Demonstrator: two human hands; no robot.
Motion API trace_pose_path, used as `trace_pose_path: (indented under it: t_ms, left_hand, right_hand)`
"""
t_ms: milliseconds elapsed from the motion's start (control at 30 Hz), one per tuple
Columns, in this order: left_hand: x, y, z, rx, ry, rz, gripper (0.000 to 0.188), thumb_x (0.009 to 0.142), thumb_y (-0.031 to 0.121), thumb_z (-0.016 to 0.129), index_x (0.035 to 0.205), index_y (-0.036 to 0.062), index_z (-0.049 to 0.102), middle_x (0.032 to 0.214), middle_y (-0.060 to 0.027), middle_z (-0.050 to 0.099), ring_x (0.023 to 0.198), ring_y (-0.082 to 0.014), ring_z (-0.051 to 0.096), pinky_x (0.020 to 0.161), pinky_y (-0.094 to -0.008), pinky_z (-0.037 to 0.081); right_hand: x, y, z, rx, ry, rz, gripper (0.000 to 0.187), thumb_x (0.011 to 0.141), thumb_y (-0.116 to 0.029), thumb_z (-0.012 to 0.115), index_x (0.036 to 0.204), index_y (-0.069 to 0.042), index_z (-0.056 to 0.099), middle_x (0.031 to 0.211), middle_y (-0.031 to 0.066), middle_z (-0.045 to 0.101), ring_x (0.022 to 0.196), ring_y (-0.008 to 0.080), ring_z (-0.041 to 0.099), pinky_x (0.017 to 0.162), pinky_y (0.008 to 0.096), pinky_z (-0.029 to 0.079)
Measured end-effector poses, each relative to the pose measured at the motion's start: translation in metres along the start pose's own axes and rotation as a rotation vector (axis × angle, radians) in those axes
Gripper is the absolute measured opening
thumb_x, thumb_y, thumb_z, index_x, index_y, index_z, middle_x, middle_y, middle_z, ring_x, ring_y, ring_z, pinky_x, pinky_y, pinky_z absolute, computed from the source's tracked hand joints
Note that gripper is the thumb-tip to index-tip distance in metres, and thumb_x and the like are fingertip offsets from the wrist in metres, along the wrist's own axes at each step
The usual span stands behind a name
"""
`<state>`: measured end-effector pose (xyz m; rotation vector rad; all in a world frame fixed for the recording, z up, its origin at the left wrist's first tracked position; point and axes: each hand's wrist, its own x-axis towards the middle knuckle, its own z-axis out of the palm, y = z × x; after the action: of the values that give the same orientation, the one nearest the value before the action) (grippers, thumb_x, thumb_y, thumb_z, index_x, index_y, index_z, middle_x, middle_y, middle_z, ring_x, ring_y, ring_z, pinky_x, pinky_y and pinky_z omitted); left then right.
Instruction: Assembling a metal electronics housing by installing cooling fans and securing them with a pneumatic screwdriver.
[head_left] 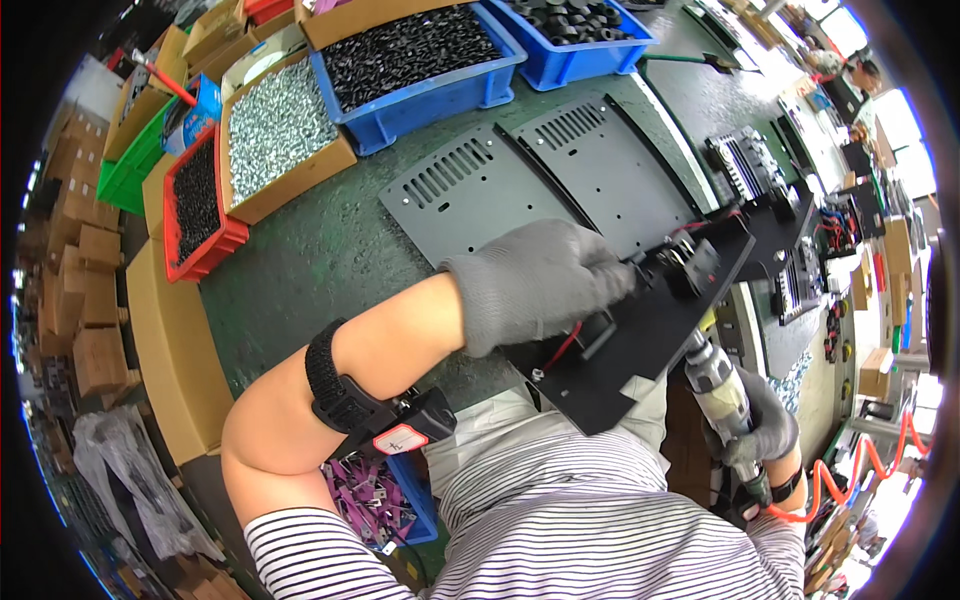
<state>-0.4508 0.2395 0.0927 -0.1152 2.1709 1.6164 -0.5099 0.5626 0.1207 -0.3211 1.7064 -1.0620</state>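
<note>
In a grey knit glove, my left hand (548,283) reaches across a black metal plate (625,360). Its fingers are pinched together beside a small part on the plate; what lies between them is hidden. Black fittings (690,266) and a red wire (563,343) sit on this plate, which is tilted and overhangs the table's near edge at my lap. My right hand (768,425), gloved too, is wrapped round a pneumatic screwdriver (716,385). The tool's tip points up at the plate's right edge, and an orange coiled air hose (822,480) trails from its lower end.
Two slotted black panels (480,190) lie on the green table (290,300) beyond my left hand. Blue bins (420,105) of black parts, a carton (325,165) of silver screws and a red bin (205,255) line the far left. Finned assemblies (750,170) stand at right.
</note>
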Motion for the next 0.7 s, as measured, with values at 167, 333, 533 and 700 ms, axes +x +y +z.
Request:
trace_pose_path:
  t_ms: [167,333,533,700]
  left_hand:
    - [-0.012,0.003,-0.001,-0.067,0.07,0.005,0.029,0.093,0.024,0.059,0.109,0.002,0.066,0.096,-0.0079,0.066,0.085,-0.0158,0.062,0.079,-0.0305,0.049]
    - [-0.031,-0.017,-0.012,0.862,0.593,0.162,0.028,0.086,0.026,0.065,0.105,0.0052,0.067,0.088,-0.008,0.064,0.079,-0.0178,0.062,0.072,-0.0316,0.048]
    - [-0.074,-0.095,0.013,-0.547,0.937,-0.029,0.03,0.089,0.023,0.059,0.114,0.0086,0.059,0.087,-0.0063,0.064,0.072,-0.0145,0.055,0.064,-0.0295,0.048]
    - [-0.104,-0.127,0.056,-1.611,0.499,0.093,0.029,0.094,0.011,0.051,0.121,0.0025,0.054,0.09,-0.0056,0.064,0.064,-0.008,0.044,0.049,-0.0185,0.038]
  right_hand:
    - [0.005,0.007,-0.005,-0.099,-0.09,-0.113,0.069,0.056,-0.024,0.088,0.112,-0.002,0.053,0.084,-0.0014,0.056,0.073,0.0078,0.053,0.065,0.0241,0.045]
    - [0.0,0.028,-0.007,0.048,-0.136,-0.181,0.073,0.058,-0.03,0.09,0.114,-0.001,0.053,0.085,-0.0013,0.055,0.073,0.0073,0.051,0.065,0.0234,0.044]
    - [0.002,0.069,0.0,0.171,-0.234,-0.205,0.071,0.062,-0.027,0.088,0.118,0.0,0.053,0.087,0.0004,0.056,0.074,0.0093,0.051,0.067,0.0251,0.044]
    - [0.012,0.089,0.01,0.198,-0.355,-0.272,0.073,0.066,-0.031,0.087,0.121,0.002,0.051,0.087,0.0026,0.057,0.073,0.0114,0.053,0.068,0.0266,0.046]
